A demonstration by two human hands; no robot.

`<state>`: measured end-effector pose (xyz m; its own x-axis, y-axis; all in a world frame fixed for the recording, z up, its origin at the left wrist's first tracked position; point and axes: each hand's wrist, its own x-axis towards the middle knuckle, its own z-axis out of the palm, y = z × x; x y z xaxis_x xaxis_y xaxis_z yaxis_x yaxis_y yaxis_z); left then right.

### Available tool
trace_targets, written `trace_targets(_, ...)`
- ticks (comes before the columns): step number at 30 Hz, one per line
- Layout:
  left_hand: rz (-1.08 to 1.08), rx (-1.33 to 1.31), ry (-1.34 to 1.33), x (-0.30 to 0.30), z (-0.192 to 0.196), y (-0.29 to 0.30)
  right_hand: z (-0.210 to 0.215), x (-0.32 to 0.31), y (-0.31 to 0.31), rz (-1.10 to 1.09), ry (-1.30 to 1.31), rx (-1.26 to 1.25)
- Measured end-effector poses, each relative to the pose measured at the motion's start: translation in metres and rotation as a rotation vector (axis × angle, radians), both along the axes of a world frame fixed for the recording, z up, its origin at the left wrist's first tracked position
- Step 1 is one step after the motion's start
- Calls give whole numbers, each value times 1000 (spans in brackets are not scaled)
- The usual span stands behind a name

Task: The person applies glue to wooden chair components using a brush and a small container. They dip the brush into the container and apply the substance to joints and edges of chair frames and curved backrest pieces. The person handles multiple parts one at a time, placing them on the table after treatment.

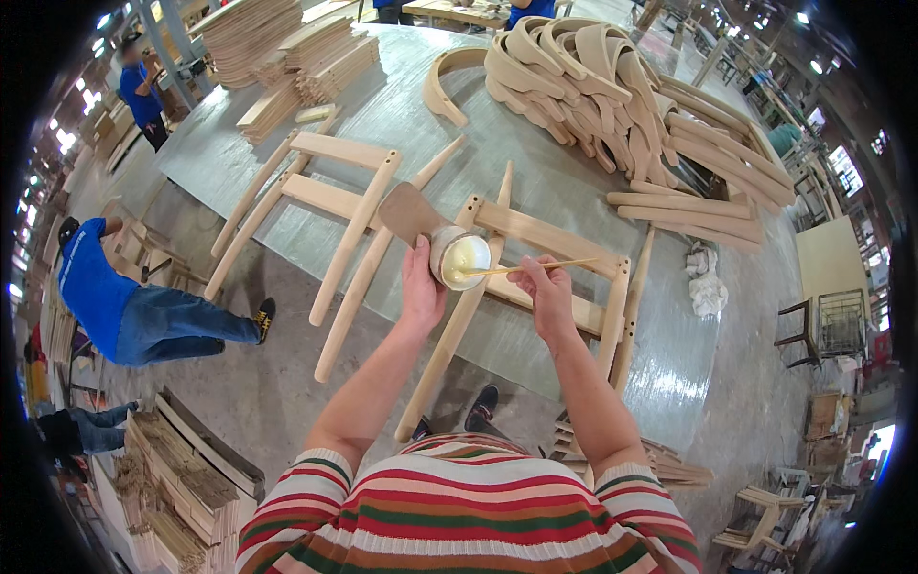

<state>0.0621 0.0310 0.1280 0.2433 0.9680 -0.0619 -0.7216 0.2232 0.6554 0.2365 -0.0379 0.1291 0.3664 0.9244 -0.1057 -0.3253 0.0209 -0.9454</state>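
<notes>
My left hand [422, 292] is closed around the side of a small cup [446, 241] of creamy white glue-like paste [466, 256]. A flat, rounded brown wooden piece [409, 212] juts out from the cup's far left side; whether it is joined to the cup I cannot tell. Between the fingers of my right hand [545, 292] is a thin wooden stick [509, 270], its left end in the paste. Beneath my hands lies a pale wooden chair frame [535, 228], with holes near its corners. A similar chair frame [335, 187] lies to the left.
Both frames lie on a big grey-topped table [392, 86] and overhang its near edge. Curved wooden parts [564, 81] are heaped at the far right, beside long wooden bars [722, 167]. Stacked slats [316, 57] stand far left. A white rag [706, 279] lies right. A person in blue [100, 287] bends at left.
</notes>
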Motion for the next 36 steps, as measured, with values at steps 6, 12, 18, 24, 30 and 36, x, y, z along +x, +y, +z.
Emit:
trace_targets(6,7,-141,-68,-13,-17,3,0,-5,-4,2,281,-20)
trace_targets(12,-69,-244,-94,-9,-34,3,9,-11,-5,-76,283,-36)
trace_targets(18,-135,-280,-116,8,-39,5,-39,3,-3,-107,439,-156)
trace_targets(24,-216,-378,-122,13,-42,2,-30,7,-2,-148,328,-105)
trace_targets(30,-217,-459,-15,-3,-61,-2,-18,21,7,-170,248,-67)
trace_targets(36,-359,-479,61,-34,-95,-57,-46,26,24,-215,-339,103)
